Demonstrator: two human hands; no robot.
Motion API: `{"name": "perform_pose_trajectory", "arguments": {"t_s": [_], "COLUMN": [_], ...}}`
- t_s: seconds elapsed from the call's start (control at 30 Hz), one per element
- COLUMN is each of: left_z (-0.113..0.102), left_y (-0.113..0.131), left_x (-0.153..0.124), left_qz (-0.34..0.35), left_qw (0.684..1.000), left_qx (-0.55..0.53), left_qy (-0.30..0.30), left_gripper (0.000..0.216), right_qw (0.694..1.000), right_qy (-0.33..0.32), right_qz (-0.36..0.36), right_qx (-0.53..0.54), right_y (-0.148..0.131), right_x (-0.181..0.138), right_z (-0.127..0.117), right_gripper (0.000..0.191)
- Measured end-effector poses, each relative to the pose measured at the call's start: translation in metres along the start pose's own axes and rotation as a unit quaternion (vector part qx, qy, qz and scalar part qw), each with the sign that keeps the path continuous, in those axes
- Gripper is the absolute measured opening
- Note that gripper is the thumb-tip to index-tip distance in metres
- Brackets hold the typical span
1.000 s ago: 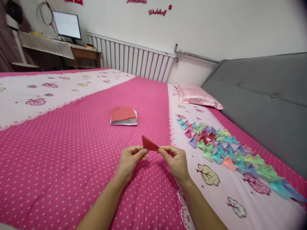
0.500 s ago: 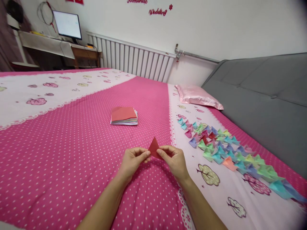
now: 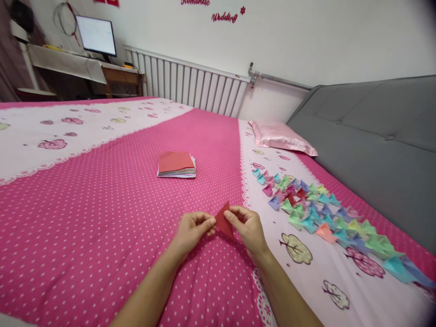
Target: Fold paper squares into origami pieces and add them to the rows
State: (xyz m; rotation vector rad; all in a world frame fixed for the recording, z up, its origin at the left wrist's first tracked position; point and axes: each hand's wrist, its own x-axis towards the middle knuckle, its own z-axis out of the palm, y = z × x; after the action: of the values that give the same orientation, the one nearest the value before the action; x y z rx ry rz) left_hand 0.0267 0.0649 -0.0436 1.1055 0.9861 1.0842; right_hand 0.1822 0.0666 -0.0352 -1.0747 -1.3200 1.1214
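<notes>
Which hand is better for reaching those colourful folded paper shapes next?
Probably the right hand: the multicoloured folded-paper shapes lie on its side. The left hand is farther away. Both hold the red paper triangle.

Red script lettering (image 3: 225, 17) on the white wall (image 3: 306, 41) reads "Romantic", its top cut off by the upper edge, and below it, to the right, "Wedding". Any writing on the monitor (image 3: 96, 35) is too small to read.

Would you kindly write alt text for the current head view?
A person's left hand and right hand pinch a folded red paper over a pink bedspread. A paper stack lies beyond, with many colourful folded papers to the right.
</notes>
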Motion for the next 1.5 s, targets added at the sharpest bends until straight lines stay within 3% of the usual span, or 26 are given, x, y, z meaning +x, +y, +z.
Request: {"name": "perform_pose_trajectory", "arguments": {"t_s": [0.2,0.7,0.9,1.2,1.5], "left_z": [0.001,-0.002,0.0,-0.002,-0.002], "left_y": [-0.002,-0.009,-0.002,0.001,0.001], "left_x": [0.0,0.001,0.0,0.0,0.0], "left_qz": [-0.002,0.017,0.004,0.011,0.009], "left_qw": [0.999,0.996,1.0,0.999,0.996], "left_qx": [0.025,0.046,-0.007,-0.052,-0.085], "left_qy": [-0.041,-0.069,-0.028,-0.004,-0.003], "left_gripper": [0.029,0.024,0.022,0.023,0.022], "right_qw": [0.998,0.996,0.999,0.996,0.995], "right_qy": [0.05,0.085,0.004,-0.076,-0.081], "right_qz": [-0.021,-0.038,-0.008,-0.025,-0.01], "right_qx": [-0.013,0.005,0.045,0.047,0.062], "right_y": [-0.001,-0.001,-0.006,-0.007,-0.004], "right_x": [-0.001,0.0,0.0,-0.003,-0.001], "right_z": [-0.002,-0.002,0.001,0.003,0.004], "right_gripper": [0.019,0.018,0.025,0.028,0.029]}}
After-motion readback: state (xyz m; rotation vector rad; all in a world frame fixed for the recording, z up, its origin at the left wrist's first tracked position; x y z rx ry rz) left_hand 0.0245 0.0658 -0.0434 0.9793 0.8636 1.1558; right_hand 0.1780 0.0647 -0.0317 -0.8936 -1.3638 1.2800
